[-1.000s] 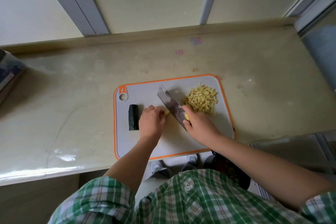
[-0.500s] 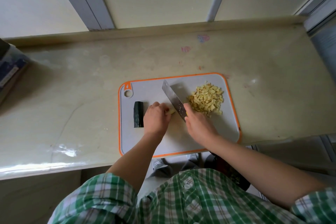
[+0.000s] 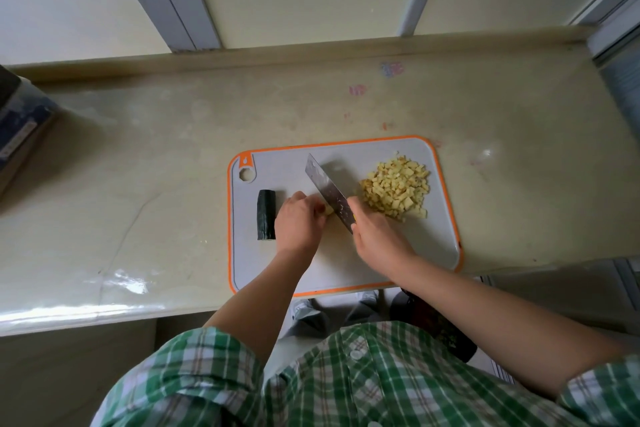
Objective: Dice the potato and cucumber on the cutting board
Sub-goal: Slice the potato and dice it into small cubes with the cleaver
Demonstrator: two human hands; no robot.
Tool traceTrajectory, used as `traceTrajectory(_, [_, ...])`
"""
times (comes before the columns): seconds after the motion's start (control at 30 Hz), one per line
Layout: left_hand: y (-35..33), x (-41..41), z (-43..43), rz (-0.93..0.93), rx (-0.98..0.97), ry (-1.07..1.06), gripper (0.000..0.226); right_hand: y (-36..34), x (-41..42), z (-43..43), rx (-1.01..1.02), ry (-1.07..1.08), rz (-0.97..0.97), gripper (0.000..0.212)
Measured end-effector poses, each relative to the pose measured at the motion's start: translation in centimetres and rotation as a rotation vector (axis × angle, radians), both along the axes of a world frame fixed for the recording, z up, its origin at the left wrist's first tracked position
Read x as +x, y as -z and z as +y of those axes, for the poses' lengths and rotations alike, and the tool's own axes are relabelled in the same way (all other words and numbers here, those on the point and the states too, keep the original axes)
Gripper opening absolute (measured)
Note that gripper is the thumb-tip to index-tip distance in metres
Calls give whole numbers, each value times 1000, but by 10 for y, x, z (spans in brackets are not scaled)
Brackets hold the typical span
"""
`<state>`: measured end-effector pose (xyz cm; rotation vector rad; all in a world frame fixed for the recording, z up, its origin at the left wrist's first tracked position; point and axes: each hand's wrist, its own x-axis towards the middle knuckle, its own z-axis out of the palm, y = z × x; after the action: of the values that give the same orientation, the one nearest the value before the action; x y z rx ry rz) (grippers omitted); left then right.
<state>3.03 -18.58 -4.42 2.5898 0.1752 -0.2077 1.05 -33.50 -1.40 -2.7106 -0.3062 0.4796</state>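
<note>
A grey cutting board [image 3: 415, 253] with an orange rim lies on the counter. A pile of diced potato [image 3: 394, 189] sits at its far right. A dark green cucumber piece [image 3: 266, 214] lies at the board's left. My left hand [image 3: 299, 222] presses a small pale potato piece [image 3: 328, 210], mostly hidden under the fingers. My right hand [image 3: 375, 236] grips a cleaver [image 3: 327, 189]; the blade slants up to the left and rests against the potato piece.
The beige counter [image 3: 138, 166] runs left and right, with its front edge just below the board. A dark box [image 3: 17, 121] stands at the far left edge. A wall with grey frames rises behind.
The cleaver blade stays beside my left hand's fingertips with small chopping shifts. The view has drifted, so the board sits further right in frame. The cucumber has not moved.
</note>
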Motion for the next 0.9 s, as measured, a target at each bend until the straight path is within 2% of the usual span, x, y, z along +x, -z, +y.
traceTrajectory(0.23, [3, -1, 2, -8, 14, 16, 18, -5, 4, -1, 60, 26, -50, 33])
traceTrajectory(0.53, [4, 0, 2, -2, -8, 6, 10, -4, 1, -1, 6, -43, 12, 32])
traceTrajectory(0.73, [5, 1, 3, 11, -10, -9, 10, 3, -1, 6, -6, -10, 34, 38])
traceTrajectory(0.9, [6, -2, 6, -6, -17, -1, 11, 2, 5, 7, 62, 45, -1, 35])
